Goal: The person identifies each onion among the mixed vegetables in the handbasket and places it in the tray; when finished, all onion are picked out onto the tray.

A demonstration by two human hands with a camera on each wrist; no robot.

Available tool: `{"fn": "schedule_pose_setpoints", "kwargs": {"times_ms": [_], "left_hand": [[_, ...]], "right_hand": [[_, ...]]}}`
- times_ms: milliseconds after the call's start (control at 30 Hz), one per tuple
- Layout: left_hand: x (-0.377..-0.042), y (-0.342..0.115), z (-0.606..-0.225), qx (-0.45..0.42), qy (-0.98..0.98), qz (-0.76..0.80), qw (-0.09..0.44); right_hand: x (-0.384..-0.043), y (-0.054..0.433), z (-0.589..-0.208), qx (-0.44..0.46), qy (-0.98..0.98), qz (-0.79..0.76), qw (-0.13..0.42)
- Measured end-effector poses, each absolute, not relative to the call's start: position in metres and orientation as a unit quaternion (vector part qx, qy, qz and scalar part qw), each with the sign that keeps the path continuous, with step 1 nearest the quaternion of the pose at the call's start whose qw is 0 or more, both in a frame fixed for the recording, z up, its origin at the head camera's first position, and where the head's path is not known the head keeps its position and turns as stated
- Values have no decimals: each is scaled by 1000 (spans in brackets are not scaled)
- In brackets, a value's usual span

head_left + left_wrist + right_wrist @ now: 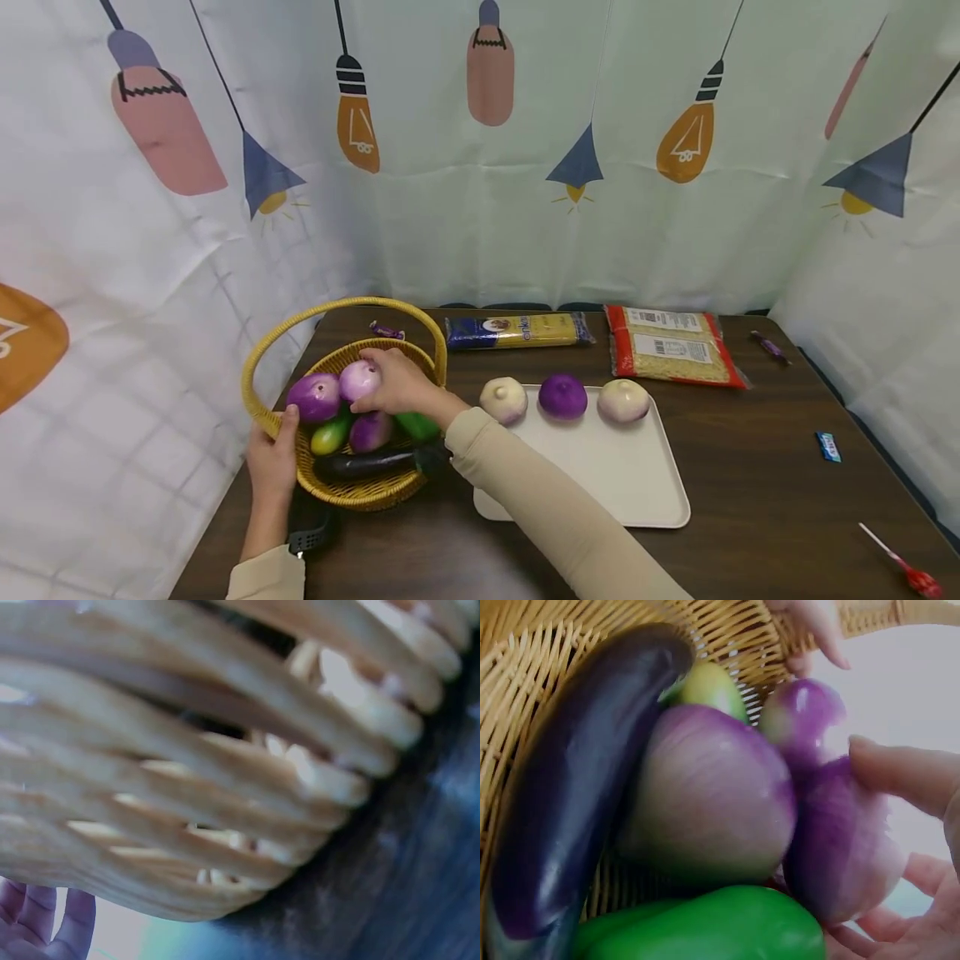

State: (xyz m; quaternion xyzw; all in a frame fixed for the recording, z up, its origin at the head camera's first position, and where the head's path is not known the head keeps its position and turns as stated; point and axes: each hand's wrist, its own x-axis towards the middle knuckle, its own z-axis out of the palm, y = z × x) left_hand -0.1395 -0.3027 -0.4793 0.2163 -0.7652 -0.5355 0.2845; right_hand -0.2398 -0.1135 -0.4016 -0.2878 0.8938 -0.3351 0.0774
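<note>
A yellow wicker basket (360,500) with a tall handle holds vegetables at the left of the table. My left hand (272,458) grips its left rim near the foot of the handle. Over the basket, my right hand (405,383) holds a pale purple-and-white turnip (360,380) between thumb and fingers. Beside it sits another purple turnip (313,397), and a third turnip (709,795) lies below. A long dark eggplant (363,464) lies along the near side. A yellow-green vegetable (330,435) and a green pepper (705,926) show among them. Blurred weave (225,787) fills the left wrist view.
A white tray (600,492) right of the basket bears two whitish turnips (624,401) and a purple one (563,397) along its far edge. Behind are a pasta packet (517,331) and a red-edged bag (671,346). Wrapped candies (828,447) and a lollipop (918,581) lie right.
</note>
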Motion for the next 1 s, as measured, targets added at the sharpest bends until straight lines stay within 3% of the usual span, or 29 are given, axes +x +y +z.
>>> {"fn": "schedule_pose_setpoints", "kwargs": {"times_ms": [500, 733, 1000], "left_hand": [[-142, -304, -478, 208, -756, -546, 294], [-134, -294, -459, 194, -749, -564, 290], [-143, -303, -475, 217, -751, -555, 285]], "right_hand": [[-188, -61, -398, -359, 807, -467, 53], [-167, -18, -408, -309, 760, -568, 69], [-166, 45, -427, -256, 737, -622, 62]]}}
